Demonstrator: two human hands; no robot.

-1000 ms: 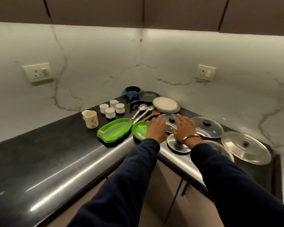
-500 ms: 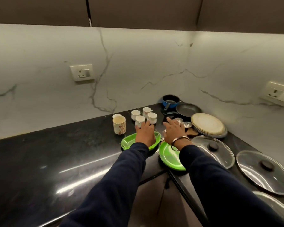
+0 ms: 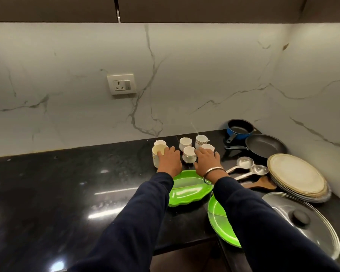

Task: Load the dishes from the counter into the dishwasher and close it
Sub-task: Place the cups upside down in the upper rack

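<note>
**A:** Black polished counter (image 3: pixel 47 193) under veined marble wall, and every dish sat up there; no dishwasher in shot. Where were the hands?

**B:** On the cups. Left hand (image 3: pixel 169 160) lay over the tall mug (image 3: pixel 157 154), fingers at its rim; a firm hold I couldn't confirm. Right hand (image 3: pixel 206 160) spread loosely over a small cup (image 3: pixel 208 147), gripping nothing I could see.

**A:** So, the first pick-up?

**B:** Looked it. Loading hadn't begun. Next came closing round glazed, slippery china, one cup (image 3: pixel 188 154) standing between the hands.

**A:** And the rest?

**B:** Glossy green leaf trays (image 3: pixel 186 190), steel ladles (image 3: pixel 243 162), dark pans (image 3: pixel 263 144), stacked plates (image 3: pixel 296 175), a glass lid (image 3: pixel 302 222).
</note>
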